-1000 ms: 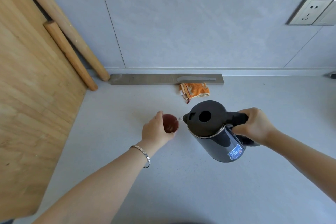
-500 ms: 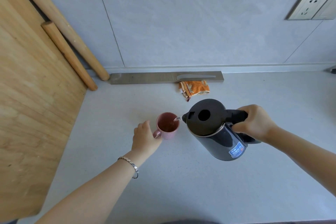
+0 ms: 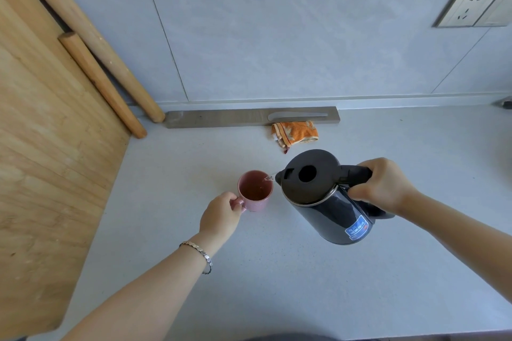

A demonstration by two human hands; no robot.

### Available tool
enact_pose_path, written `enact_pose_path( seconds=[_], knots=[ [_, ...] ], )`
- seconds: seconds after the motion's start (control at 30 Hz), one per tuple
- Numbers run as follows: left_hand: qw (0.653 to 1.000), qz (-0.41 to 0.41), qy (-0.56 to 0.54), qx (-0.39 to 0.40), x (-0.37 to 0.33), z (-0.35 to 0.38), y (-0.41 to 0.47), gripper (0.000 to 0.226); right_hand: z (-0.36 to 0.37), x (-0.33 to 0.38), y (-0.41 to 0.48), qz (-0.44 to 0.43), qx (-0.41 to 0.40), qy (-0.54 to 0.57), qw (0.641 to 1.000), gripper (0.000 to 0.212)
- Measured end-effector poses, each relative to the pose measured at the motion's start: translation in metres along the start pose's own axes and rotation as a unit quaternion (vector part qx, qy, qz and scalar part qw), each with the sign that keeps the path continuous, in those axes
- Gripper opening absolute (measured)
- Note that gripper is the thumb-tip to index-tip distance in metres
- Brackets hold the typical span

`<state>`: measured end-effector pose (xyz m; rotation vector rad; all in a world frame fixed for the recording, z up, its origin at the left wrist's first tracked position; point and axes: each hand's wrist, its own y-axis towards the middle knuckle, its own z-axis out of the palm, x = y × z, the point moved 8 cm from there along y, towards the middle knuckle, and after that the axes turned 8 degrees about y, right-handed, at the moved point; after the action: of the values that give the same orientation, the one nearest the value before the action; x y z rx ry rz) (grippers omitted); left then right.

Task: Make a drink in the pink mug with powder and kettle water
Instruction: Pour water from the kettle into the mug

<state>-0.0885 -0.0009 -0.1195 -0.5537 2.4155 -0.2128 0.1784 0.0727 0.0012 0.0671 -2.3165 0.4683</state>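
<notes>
The pink mug (image 3: 256, 188) stands on the grey counter (image 3: 277, 271) with brownish liquid inside. My left hand (image 3: 221, 216) grips its handle from the near left side. My right hand (image 3: 383, 184) holds the handle of the dark kettle (image 3: 324, 196), which is lifted and tilted left. A thin stream of water runs from the kettle's spout into the mug's right rim.
An orange packet (image 3: 295, 133) lies behind the kettle, in front of a grey strip (image 3: 221, 117) along the wall. A large wooden board (image 3: 41, 147) and two wooden rolling pins (image 3: 102, 83) lean at the left. A wall socket (image 3: 471, 5) sits upper right.
My left hand slid from over the mug's left side down to its handle. The kettle stays tilted and water now pours into the mug.
</notes>
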Motion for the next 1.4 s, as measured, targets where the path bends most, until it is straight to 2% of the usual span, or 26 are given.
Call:
enact_pose_path(
  seconds=[0.27, 0.43, 0.8, 0.97, 1.4],
  knots=[
    [1.0, 0.007, 0.01, 0.009, -0.001, -0.001, -0.001, 0.016, 0.002, 0.004, -0.002, 0.005, 0.007, -0.017, 1.0, 0.014],
    [1.0, 0.012, 0.016, 0.014, -0.002, -0.001, -0.001, 0.009, 0.002, 0.004, 0.0, 0.005, 0.009, -0.037, 0.999, 0.013],
    [1.0, 0.01, 0.022, 0.013, -0.004, -0.003, -0.002, 0.011, 0.0, 0.006, -0.001, 0.004, 0.004, -0.039, 0.999, 0.018],
    [1.0, 0.007, 0.023, 0.019, -0.004, -0.002, -0.002, 0.012, 0.0, 0.008, -0.003, 0.003, 0.004, -0.049, 0.999, 0.009],
    [0.999, 0.006, 0.036, 0.021, -0.002, -0.001, 0.0, 0.012, -0.005, 0.01, -0.004, 0.005, -0.003, -0.061, 0.998, 0.009]
  ],
)
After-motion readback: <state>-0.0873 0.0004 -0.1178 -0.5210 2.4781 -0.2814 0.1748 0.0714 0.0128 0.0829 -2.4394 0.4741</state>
